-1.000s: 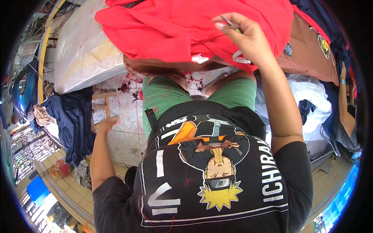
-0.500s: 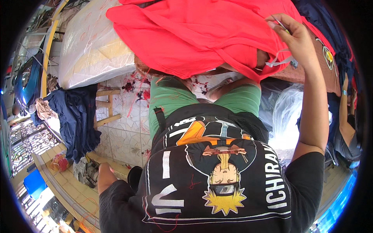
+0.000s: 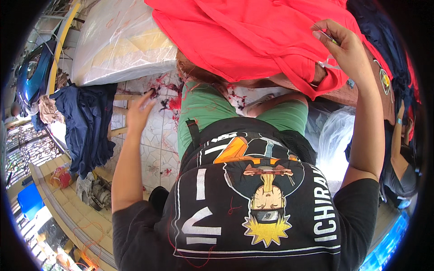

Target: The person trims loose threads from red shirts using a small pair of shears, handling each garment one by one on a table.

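Note:
A large red cloth (image 3: 253, 43) lies spread over the brown surface (image 3: 382, 86) before me, its lower edge hanging near my knees. Above the cloth's right side is my right hand (image 3: 348, 49), thumb and fingers closed on a small thin metal tool (image 3: 329, 38); its exact kind is hard to make out. A pale strip (image 3: 329, 66) shows at the cloth's edge just below that hand. My left hand (image 3: 139, 110) is raised over the floor at the left, fingers apart and holding nothing, slightly blurred.
A plastic-wrapped block (image 3: 124, 49) stands at the far left. Dark blue cloth (image 3: 88, 128) hangs beside a wooden frame (image 3: 118, 132). Thread scraps (image 3: 174, 103) litter the tiled floor. Clear plastic (image 3: 337, 135) bunches right of my legs. Another person's arm (image 3: 398, 140) shows at the right edge.
My left hand has come up from beside my body and reaches forward. The red cloth sits a little farther right and higher in view. My right hand keeps its grip on the tool.

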The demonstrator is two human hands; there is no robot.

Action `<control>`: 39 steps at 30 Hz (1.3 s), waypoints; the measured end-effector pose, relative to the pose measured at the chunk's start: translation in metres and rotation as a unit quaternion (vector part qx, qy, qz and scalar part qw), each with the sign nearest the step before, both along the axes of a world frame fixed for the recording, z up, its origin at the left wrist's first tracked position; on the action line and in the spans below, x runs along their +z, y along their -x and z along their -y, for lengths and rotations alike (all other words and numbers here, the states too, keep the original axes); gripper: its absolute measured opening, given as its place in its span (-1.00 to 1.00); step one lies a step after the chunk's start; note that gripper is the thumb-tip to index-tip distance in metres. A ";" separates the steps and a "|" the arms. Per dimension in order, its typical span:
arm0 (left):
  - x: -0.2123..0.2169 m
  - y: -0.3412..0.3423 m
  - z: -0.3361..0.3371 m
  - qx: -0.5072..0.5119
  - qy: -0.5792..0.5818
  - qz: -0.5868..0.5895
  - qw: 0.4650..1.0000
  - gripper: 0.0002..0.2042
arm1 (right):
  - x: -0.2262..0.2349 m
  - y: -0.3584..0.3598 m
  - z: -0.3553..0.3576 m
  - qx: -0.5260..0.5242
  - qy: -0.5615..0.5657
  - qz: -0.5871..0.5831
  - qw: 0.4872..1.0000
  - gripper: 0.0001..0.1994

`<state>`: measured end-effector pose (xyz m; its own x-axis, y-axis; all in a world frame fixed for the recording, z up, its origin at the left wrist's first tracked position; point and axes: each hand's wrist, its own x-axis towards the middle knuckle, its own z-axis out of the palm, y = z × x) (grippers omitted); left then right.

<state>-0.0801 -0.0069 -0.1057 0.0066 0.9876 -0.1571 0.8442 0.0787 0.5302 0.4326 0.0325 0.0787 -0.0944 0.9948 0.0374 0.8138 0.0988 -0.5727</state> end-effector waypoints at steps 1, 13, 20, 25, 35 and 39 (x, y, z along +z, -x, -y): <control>0.011 -0.040 -0.015 -0.026 -0.049 0.057 0.997 -0.53 | 0.004 0.001 0.003 0.001 -0.002 0.010 1.000 -0.80; -0.005 -0.044 -0.005 -0.035 0.016 -0.117 0.992 -0.71 | -0.014 -0.016 0.018 0.026 -0.071 -0.044 0.996 -0.79; -0.030 0.115 0.079 0.151 0.182 -0.040 0.971 -0.73 | -0.009 0.004 0.010 0.002 0.012 0.007 1.000 -0.80; -0.078 0.170 0.095 0.278 0.316 0.132 0.897 -0.84 | -0.025 -0.012 0.009 0.039 -0.060 -0.008 0.997 -0.79; -0.059 0.169 0.112 0.278 0.446 0.070 0.848 -0.82 | -0.054 0.074 0.019 0.150 -0.038 -0.017 0.988 -0.71; -0.029 0.143 0.101 0.256 0.501 0.047 0.826 -0.83 | -0.099 0.146 0.006 0.255 -0.160 0.072 0.951 -0.73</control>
